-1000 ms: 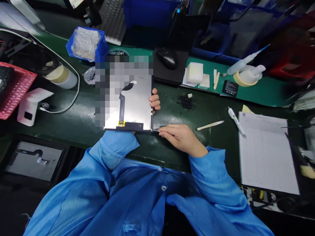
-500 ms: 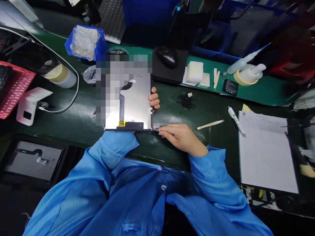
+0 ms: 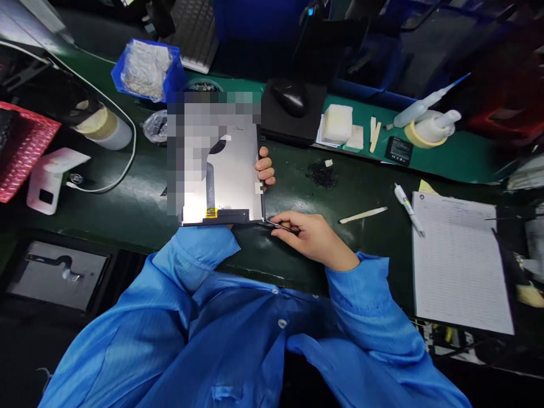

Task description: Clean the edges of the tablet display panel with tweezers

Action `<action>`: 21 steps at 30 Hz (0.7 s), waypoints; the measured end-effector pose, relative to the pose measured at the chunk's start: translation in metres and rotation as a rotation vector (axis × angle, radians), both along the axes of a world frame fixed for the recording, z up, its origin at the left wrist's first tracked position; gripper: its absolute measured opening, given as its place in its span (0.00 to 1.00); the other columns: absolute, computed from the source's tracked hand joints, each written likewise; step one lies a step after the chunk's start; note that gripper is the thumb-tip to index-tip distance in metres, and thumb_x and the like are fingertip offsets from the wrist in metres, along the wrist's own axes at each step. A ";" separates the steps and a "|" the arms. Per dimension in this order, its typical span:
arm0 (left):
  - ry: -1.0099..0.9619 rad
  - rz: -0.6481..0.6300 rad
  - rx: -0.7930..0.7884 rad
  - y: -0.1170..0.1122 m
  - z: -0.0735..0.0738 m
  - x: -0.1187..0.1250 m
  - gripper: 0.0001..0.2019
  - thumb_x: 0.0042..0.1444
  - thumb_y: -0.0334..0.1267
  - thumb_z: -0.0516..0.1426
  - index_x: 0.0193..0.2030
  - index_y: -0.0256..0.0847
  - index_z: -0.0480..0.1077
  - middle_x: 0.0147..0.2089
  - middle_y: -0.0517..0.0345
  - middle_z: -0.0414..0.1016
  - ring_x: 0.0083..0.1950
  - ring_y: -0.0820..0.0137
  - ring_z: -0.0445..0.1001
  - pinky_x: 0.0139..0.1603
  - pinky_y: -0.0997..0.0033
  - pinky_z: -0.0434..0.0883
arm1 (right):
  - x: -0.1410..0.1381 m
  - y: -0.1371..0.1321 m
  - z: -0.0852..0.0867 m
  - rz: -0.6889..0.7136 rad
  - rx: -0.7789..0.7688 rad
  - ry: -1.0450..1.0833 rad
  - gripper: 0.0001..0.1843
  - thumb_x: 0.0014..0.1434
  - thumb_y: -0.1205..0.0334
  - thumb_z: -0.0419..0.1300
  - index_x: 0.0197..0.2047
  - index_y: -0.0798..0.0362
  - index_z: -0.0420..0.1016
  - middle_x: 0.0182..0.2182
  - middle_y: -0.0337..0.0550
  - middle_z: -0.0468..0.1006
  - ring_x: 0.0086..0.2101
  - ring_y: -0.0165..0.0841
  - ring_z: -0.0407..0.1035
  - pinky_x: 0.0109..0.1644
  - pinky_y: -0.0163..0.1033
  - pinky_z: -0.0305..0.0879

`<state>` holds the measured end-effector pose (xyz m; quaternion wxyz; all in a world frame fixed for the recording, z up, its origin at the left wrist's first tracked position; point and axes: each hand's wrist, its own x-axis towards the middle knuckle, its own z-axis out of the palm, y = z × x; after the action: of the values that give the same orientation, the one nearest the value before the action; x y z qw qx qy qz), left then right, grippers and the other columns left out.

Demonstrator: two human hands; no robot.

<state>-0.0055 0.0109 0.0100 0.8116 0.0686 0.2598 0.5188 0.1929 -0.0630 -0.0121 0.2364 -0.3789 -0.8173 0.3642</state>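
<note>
A tablet display panel (image 3: pixel 236 170), silver-backed with a dark flex cable (image 3: pixel 211 184) and a bit of yellow tape, is held up in front of me. My left hand (image 3: pixel 265 166) supports it from beneath, with fingertips curled round its right edge; the palm is hidden behind the panel. At the panel's lower right corner, my right hand (image 3: pixel 308 233) pinches a pair of thin dark tweezers (image 3: pixel 284 227), whose tip meets the corner. Part of the panel's upper left is blurred out.
Black scraps (image 3: pixel 322 173) and a flat stick (image 3: pixel 363 215) lie right of the panel. Farther right are a pen (image 3: pixel 408 209) and a printed sheet (image 3: pixel 461 266). A mouse (image 3: pixel 289 97) and a blue bin (image 3: pixel 147 71) stand behind. Another panel (image 3: pixel 57 275) rests at lower left.
My right hand has turned slightly, so more of the tweezers shows between its fingers. The panel has tilted a little, its right edge shifting slightly left.
</note>
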 end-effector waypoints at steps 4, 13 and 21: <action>0.015 0.006 -0.002 0.001 0.000 -0.001 0.25 0.75 0.49 0.33 0.35 0.41 0.62 0.25 0.64 0.50 0.23 0.74 0.47 0.28 0.71 0.54 | -0.001 0.000 0.000 -0.007 0.112 0.023 0.06 0.68 0.57 0.65 0.43 0.49 0.83 0.35 0.41 0.85 0.32 0.33 0.77 0.38 0.37 0.71; -0.014 -0.025 0.021 0.008 -0.018 -0.007 0.21 0.73 0.52 0.39 0.38 0.41 0.63 0.25 0.62 0.53 0.23 0.73 0.52 0.27 0.71 0.61 | -0.001 0.004 0.001 0.010 0.167 -0.019 0.11 0.72 0.62 0.57 0.45 0.51 0.83 0.37 0.44 0.86 0.36 0.36 0.80 0.41 0.39 0.73; 0.018 -0.009 0.005 0.011 -0.023 -0.008 0.19 0.70 0.54 0.43 0.40 0.43 0.63 0.26 0.61 0.55 0.24 0.71 0.53 0.30 0.69 0.61 | -0.003 0.001 0.002 -0.052 0.075 0.049 0.06 0.67 0.59 0.66 0.44 0.48 0.83 0.36 0.41 0.85 0.34 0.35 0.79 0.41 0.39 0.74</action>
<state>-0.0140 0.0219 -0.0131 0.8113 0.0763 0.2654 0.5152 0.1896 -0.0617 -0.0100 0.2800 -0.3820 -0.8140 0.3363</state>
